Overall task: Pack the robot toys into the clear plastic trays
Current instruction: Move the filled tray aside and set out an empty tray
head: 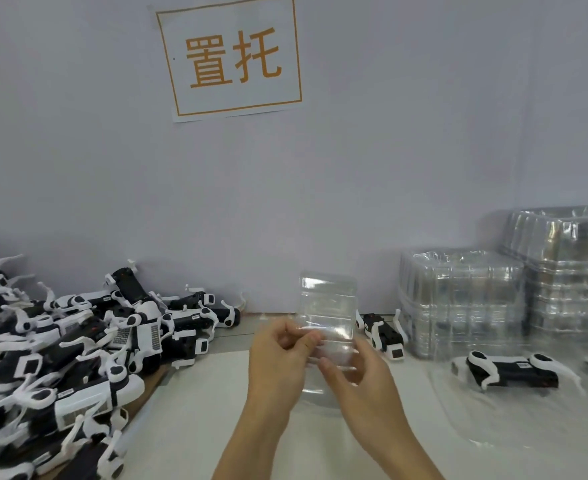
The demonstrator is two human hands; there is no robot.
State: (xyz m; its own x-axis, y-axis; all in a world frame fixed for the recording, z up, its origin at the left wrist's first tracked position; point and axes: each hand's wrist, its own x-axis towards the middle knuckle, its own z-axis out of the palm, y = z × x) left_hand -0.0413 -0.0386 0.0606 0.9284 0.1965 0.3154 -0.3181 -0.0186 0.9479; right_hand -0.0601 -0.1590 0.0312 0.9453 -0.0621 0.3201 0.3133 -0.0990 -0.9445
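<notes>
Left hand (pixel 278 362): I hold it up over the table, fingers curled inward, thumb and fingertips pinching the left edge of the clear tray.
Right hand (pixel 358 375): my fingers curl round the tray's lower right side, the forefinger laid across its front.
Clear tray (pixel 327 313): it stands upright between my two hands, lifted above the table, its top end toward the wall; I see my right fingers through the plastic.
Toy pile (pixel 60 348): black-and-white robot dogs lie heaped on the left of the table, legs tangled, reaching back to the wall.
Toy by the stack (pixel 384 330): one dog lies behind my right hand, just beside the nearer tray stack.
Toy on the right (pixel 514 370): another dog lies on its side over clear plastic in front of the stacks.
Tray stacks (pixel 465 299): nested clear trays stand at the right against the wall, the farther stack taller.
Table (pixel 195 410): pale surface under my forearms.
Wall sign (pixel 230 57): white sheet with orange border and orange characters, stuck above.
</notes>
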